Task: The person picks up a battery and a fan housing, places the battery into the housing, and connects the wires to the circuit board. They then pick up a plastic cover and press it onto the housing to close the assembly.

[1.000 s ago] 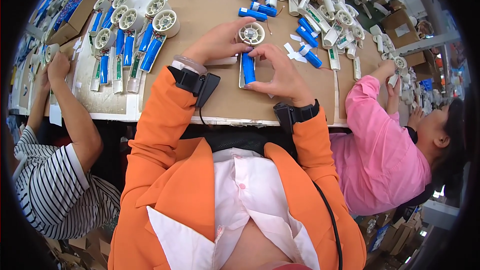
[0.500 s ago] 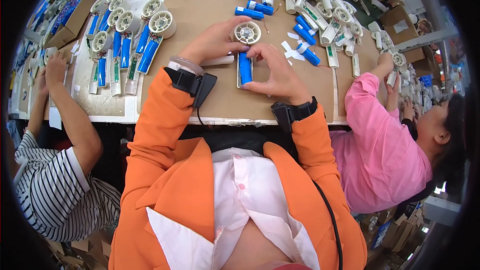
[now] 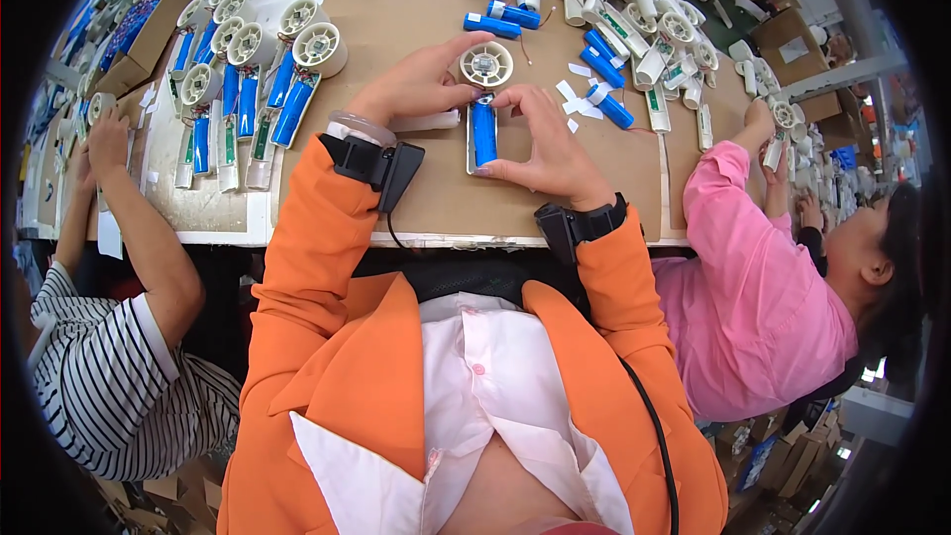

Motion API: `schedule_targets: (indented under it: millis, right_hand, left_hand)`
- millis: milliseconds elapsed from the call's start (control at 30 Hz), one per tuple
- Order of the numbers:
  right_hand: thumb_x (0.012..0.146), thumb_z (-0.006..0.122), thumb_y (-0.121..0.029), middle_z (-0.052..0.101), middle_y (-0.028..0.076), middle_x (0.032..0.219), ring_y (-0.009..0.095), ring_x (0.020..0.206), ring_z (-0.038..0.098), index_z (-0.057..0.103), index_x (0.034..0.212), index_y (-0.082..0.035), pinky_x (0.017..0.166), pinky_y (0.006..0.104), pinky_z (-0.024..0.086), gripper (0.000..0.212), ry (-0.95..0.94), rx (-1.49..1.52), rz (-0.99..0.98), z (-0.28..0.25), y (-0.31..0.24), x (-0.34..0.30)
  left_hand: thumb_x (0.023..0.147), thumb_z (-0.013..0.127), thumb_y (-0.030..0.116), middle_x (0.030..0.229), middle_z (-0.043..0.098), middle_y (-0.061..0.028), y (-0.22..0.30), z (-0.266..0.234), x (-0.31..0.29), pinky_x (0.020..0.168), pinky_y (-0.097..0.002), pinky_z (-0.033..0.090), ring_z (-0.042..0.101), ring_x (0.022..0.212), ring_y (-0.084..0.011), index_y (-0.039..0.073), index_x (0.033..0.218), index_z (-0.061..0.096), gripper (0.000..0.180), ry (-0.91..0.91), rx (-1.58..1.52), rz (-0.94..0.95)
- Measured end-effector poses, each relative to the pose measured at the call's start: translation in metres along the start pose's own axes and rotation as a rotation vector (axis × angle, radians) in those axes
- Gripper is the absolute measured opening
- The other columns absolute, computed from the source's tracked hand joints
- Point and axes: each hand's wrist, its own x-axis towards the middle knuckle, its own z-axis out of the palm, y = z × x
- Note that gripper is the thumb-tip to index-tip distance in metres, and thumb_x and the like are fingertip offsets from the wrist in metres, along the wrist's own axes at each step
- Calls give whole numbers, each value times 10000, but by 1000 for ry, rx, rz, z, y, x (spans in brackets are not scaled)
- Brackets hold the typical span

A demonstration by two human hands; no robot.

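Brown-covered desk: inward from its front edge, left fingers grasp a white handheld-fan housing — handle uncovered — while right fingers bracket its blue battery, apparently seated; loose batteries toward the far edge remain unfitted.

An orange jacket tops a white shirt (pink-buttoned).

The white wheel-ended piece is edging barely leftward, the left hand is travelling with it, the right hand is shifting its index finger aside, more of the blue cell's upper end is showing, a farther co-worker's hand is rising.
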Motion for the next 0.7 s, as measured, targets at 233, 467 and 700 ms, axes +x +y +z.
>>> schedule_targets:
  millis: [233,467,700]
  right_hand:
    - [644,899,-339,494,112,1161,256,1096,502,469,1223,-51,971,358,422,777,-27,68,97,7,7,-2]
    - [648,908,-337,510,109,1112,225,1037,520,458,1188,-37,935,337,448,764,-114,147,247,7,4,4]
    - [671,901,-329,552,85,1002,165,922,541,460,1133,-28,849,303,477,706,-230,192,343,2,5,14]
  left_hand:
    - [753,805,122,897,574,-44,8,8,-5,637,-257,455,535,719,-121,180,1530,242,961,-46,47,-11]
    - [698,842,115,999,553,-65,1,12,0,679,-281,458,510,770,-140,174,1528,219,1039,-36,59,14]
    - [696,842,106,1138,561,-79,-11,16,1,706,-283,472,515,802,-146,161,1520,235,1024,13,43,119]
